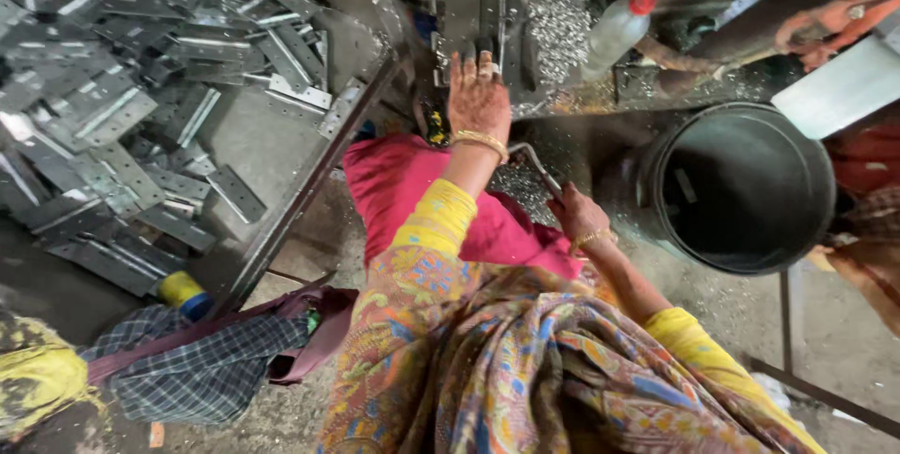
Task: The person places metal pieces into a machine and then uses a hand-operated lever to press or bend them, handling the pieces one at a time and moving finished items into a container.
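On my left lies the heap of flat metal plates (122,107), spread across the grey table (253,145). My left hand (478,98) reaches forward, fingers stretched out flat and pressing a dark metal strip (487,14) on the machine bed (464,4); I judge it best to keep the fingertips back from the tooling and the strip square. My right hand (579,218) is closed round a bent metal handle (536,168), near my pink lap. Silver shavings (561,23) litter the bed beside a plastic bottle (614,34). A black bin (741,187) stands on the gritty floor at right.
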